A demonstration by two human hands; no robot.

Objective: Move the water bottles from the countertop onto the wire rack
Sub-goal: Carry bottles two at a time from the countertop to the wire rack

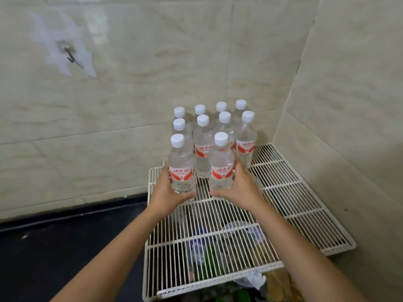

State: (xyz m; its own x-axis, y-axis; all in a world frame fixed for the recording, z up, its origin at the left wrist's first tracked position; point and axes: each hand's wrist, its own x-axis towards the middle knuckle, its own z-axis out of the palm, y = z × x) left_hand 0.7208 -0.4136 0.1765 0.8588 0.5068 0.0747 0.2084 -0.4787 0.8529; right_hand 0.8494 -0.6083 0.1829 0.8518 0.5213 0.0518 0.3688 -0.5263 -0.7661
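Note:
A white wire rack (283, 192) lies flat in the corner of the tiled walls. Several clear water bottles with white caps and red-and-white labels stand upright in rows at its far left end. My left hand (168, 192) grips the front left bottle (182, 162) around its lower body. My right hand (239, 186) grips the front right bottle (221, 166) the same way. Both bottles stand upright at the front of the group, their bases at or just above the wires. A third bottle (202, 147) shows between them, one row back.
A dark countertop (65, 247) stretches to the left of the rack, with a black strip along the wall. Bags and green items (209, 258) lie under the rack's near half. A metal hook (70, 56) sticks out of the left wall. The right wall stands close to the rack.

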